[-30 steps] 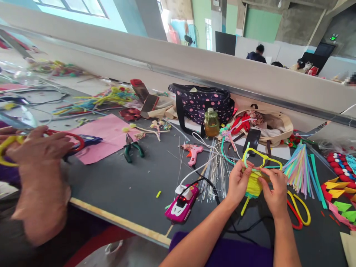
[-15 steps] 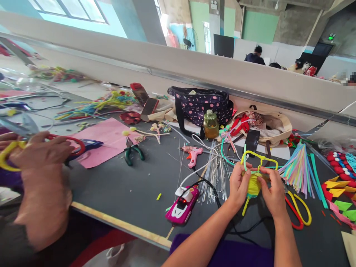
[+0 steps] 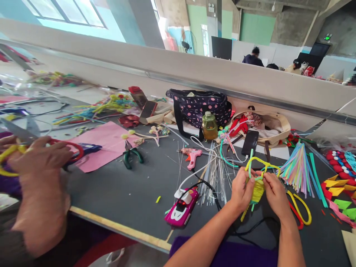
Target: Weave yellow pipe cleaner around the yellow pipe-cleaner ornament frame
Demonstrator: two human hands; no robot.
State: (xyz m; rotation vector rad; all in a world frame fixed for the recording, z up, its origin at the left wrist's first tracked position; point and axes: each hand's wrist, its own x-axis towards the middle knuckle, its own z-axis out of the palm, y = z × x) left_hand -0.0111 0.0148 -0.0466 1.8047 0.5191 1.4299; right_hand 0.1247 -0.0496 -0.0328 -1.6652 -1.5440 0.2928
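Between my hands is a yellow pipe-cleaner piece (image 3: 258, 190), its body closely wound, with an open yellow loop on top and a tail hanging below. A mint-green pipe cleaner (image 3: 250, 163) runs across its upper part and sticks up at the left. My left hand (image 3: 242, 187) pinches the piece at its left edge, near the green strand. My right hand (image 3: 274, 188) grips the upper right side, thumb and fingers pressed together. Just right of that hand lie scissors (image 3: 303, 209) with red and yellow handles, partly hidden.
A co-worker's hand (image 3: 41, 155) holds scissors at left. Green-handled pliers (image 3: 133, 155), a pink glue gun (image 3: 191, 156), bare wires (image 3: 215, 181) and a magenta toy-car-shaped device (image 3: 182, 207) with cords lie left of my hands. Pastel pipe cleaners (image 3: 299, 168) fan out at right; bags and a bottle (image 3: 209, 126) stand behind.
My hands and the yellow piece have shifted slightly right and turned a little. My right-hand fingers have moved in closer to the left ones. The co-worker's scissors have moved slightly.
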